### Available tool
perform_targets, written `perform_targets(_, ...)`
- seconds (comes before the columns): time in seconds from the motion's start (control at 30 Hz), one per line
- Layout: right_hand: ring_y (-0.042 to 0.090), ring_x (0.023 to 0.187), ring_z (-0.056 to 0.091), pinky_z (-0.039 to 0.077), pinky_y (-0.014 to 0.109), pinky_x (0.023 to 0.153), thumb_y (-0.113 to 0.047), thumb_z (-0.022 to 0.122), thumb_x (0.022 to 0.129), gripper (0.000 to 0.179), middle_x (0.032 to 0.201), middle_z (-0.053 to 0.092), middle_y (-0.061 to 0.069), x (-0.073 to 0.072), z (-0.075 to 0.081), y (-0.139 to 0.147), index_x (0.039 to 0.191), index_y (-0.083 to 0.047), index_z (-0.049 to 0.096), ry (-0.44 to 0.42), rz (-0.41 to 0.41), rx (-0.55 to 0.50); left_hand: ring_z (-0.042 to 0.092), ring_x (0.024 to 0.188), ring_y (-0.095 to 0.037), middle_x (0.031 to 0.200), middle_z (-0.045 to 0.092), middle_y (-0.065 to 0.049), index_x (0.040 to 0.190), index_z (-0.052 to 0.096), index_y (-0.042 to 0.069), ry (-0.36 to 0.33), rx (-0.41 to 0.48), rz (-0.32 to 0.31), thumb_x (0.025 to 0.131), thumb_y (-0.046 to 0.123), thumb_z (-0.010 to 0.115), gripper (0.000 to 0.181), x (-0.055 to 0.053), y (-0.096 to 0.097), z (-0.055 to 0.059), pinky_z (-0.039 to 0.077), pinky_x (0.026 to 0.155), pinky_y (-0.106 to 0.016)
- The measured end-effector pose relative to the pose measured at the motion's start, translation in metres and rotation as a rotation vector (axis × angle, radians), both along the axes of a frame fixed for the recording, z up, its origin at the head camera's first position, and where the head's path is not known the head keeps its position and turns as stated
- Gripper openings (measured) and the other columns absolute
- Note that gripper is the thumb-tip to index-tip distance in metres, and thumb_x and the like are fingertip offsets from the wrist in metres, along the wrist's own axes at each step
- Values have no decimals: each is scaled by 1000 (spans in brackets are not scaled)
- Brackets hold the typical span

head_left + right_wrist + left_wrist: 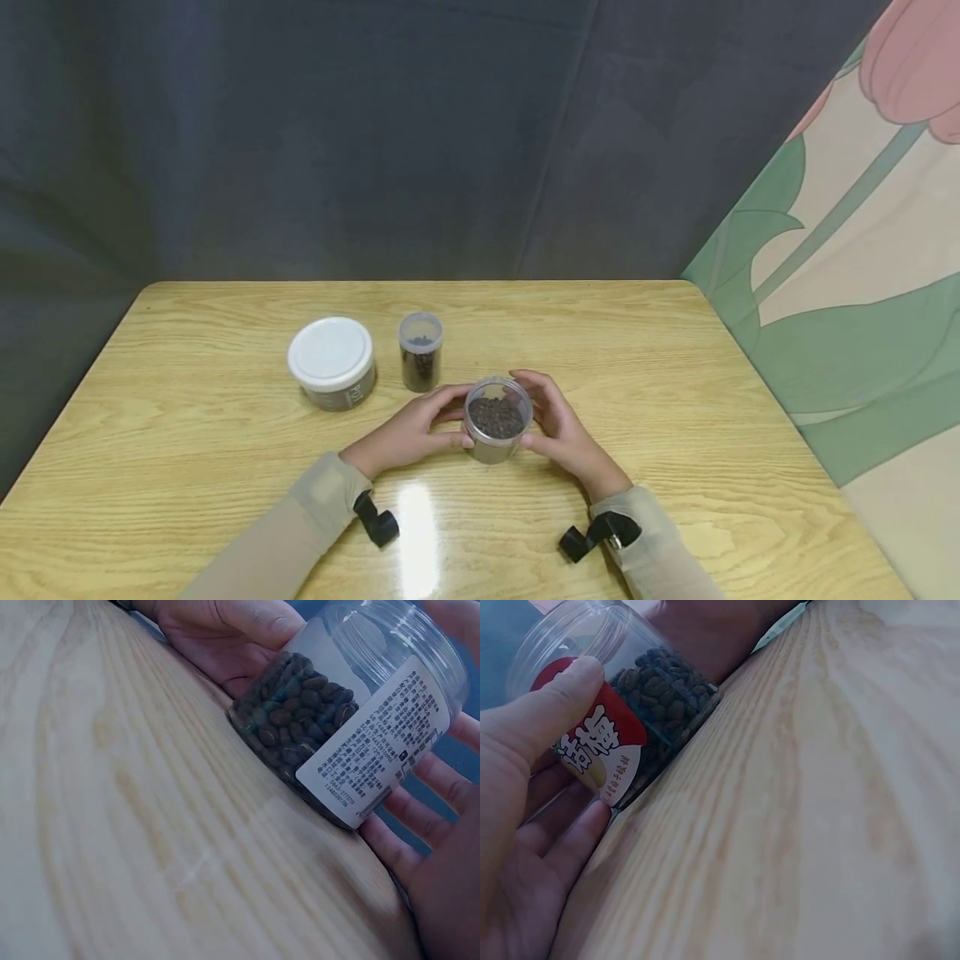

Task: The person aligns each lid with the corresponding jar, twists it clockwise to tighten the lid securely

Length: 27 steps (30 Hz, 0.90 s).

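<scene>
A clear plastic jar (491, 452) stands upright on the table between both hands, part-filled with dark brown beans (300, 712). Its threaded rim shows without a lid. My left hand (414, 429) holds it from the left, the thumb (581, 679) lying on the red and white label (604, 742) and the other fingers behind. From the right, my right hand (558, 429) grips the jar's other side, thumb toward the near side and fingers round the far side. A white printed label (379, 742) faces that palm.
Behind the left hand stands a narrower clear container (422, 367) with dark contents. Left of it is a grey tub (341, 393) with a white lid (330, 353). A dark curtain (375, 142) hangs behind the wooden table (637, 358), and a floral cloth (862, 333) lies along the right.
</scene>
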State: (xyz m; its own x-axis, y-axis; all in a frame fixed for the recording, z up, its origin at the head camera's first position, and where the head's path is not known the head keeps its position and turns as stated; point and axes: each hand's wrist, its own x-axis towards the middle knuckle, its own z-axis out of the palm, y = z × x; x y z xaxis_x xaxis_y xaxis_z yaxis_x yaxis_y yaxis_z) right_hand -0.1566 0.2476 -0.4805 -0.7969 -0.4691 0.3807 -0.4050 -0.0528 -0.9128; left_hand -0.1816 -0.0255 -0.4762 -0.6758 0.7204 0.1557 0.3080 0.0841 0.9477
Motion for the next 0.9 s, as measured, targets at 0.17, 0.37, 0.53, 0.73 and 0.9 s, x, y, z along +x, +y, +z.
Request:
perform_targets(0.17,22,132,45,39,27,115,-24,85,85,91,144,46,12,-1,-2,1,153,1,28,-16,-1,-10,51,136,-30,154,41,-14,155,37,5,16,6,25,94,14,74,71,2,2,0,45,113,-30)
perform_targets(0.37,18,133,46,39,26,115,-11,89,79,94,145,47,18,-1,-2,1,151,1,29,-18,-61,6,50,137,-28,154,41,-14,156,34,6,63,-16,73,97,20,71,71,3,5,-1,44,113,-30)
perform_targets(0.53,16,134,46,42,24,112,4,82,82,82,146,45,24,-2,-1,0,147,3,31,-3,-117,40,52,135,-27,154,42,-16,157,33,6,107,-13,118,98,22,70,72,3,8,-5,45,112,-29)
perform_targets(0.73,22,136,44,44,26,112,12,75,85,75,148,41,27,-4,-2,-1,148,2,35,18,-138,58,50,136,-29,156,40,-18,157,31,3,137,18,173,98,20,70,73,4,14,-6,44,112,-29)
perform_targets(0.9,22,136,44,43,26,113,11,71,88,73,150,39,26,-5,-1,-2,151,-1,36,42,-178,86,44,142,-29,160,34,-17,159,28,4,155,9,209,100,22,67,73,2,19,-8,40,115,-29)
